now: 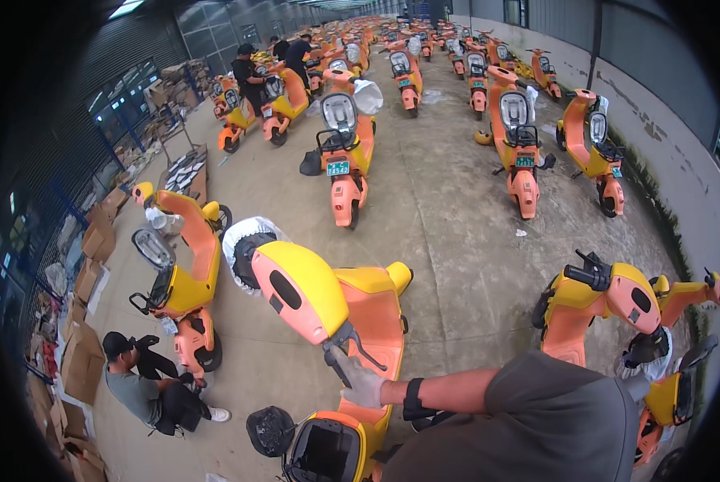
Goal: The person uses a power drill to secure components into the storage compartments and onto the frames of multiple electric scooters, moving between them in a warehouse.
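Note:
My right hand [361, 384], in a light grey glove with a black band on the wrist, is closed around the handlebar grip [334, 363] of an orange and yellow electric scooter [368, 309] right in front of me. The brake lever sticks out just above my fingers. My forearm reaches in from the lower right, out of a grey sleeve. The scooter's open storage box [325, 451] shows below the hand. My left hand is out of the picture.
A person [147, 390] crouches at the lower left beside another scooter [185, 277]. Cardboard boxes [83, 361] line the left side. Two scooters [609, 309] stand close on my right. Rows of scooters [345, 153] fill the concrete hall, with people [247, 76] working far back.

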Available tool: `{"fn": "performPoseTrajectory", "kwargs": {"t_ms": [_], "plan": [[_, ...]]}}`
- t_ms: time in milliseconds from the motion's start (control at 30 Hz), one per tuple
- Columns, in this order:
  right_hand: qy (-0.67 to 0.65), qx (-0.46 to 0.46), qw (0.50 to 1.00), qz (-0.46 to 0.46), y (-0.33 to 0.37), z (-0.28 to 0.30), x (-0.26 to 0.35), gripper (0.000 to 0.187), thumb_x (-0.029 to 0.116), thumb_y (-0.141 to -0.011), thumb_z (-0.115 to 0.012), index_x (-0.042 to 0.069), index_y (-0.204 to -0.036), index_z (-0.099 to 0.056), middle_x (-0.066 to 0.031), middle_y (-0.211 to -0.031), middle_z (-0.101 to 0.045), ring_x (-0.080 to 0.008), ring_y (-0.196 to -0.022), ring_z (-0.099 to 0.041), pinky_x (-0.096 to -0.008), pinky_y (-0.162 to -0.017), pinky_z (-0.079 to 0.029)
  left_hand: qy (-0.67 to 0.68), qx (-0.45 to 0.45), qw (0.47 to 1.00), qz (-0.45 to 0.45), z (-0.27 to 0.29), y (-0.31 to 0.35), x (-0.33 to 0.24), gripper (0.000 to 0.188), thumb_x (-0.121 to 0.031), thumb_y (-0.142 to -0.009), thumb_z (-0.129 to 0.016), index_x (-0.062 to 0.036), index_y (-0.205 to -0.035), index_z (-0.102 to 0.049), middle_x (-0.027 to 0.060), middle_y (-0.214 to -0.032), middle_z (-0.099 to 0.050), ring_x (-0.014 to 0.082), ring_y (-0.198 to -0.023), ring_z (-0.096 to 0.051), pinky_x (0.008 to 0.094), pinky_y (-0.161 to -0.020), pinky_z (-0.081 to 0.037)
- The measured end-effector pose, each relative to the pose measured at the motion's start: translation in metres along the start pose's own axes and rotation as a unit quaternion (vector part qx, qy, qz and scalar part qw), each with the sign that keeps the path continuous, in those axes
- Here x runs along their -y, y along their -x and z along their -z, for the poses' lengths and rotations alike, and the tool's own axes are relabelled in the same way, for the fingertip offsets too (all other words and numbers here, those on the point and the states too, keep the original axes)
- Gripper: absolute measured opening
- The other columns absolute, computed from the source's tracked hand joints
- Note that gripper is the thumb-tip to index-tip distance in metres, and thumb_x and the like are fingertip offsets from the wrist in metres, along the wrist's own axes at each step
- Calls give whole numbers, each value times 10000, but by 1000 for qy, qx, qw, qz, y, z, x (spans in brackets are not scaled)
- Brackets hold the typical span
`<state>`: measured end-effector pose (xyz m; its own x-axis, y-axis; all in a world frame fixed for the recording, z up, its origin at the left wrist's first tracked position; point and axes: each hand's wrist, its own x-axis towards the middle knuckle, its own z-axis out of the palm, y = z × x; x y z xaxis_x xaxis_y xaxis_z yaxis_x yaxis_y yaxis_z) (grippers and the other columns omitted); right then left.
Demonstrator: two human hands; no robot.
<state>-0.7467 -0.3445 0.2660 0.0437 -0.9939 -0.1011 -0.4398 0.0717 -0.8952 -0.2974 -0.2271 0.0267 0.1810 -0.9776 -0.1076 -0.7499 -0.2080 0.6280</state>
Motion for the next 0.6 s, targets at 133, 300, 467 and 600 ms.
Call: {"fn": "performPoseTrajectory", "kwargs": {"t_ms": [133,300,467,600], "plan": [[12,-22,999,36,-3,-17,-14,919,129,-766,-570,84,-1449,44,-309,-1232,-355,-444,-1175,-378,-474,-971,-352,78,14,996,-48,12,-7,34,259,-270,-866,-487,-80,-848,-662,123,-867,-642,294,-904,-581,397,-880,-428],[-15,-14,1000,-10,-3,-6,-12,943,115,-756,-582,76,-1450,55,-304,-1296,-334,-433,-1193,-387,-467,-996,-344,-76,32,993,-88,41,7,-38,211,-236,-843,-516,-101,-811,-675,87,-880,-643,273,-937,-562,408,-958,-346],[-2,-36,997,67,-10,-21,-23,931,80,-753,-556,106,-1451,59,-301,-1269,-360,-436,-1157,-428,-454,-944,-391,77,47,994,-67,17,-15,45,159,-269,-777,-589,-137,-828,-661,66,-806,-652,252,-826,-614,399,-766,-483],[-4,18,1000,18,-3,-6,-2,935,68,-764,-536,129,-1448,99,-334,-1292,-336,-432,-1072,-509,-448,-894,-424,-155,-34,978,-134,0,-23,98,188,-223,-789,-541,-155,-909,-669,22,-762,-648,209,-709,-644,511,-646,-490]]}}
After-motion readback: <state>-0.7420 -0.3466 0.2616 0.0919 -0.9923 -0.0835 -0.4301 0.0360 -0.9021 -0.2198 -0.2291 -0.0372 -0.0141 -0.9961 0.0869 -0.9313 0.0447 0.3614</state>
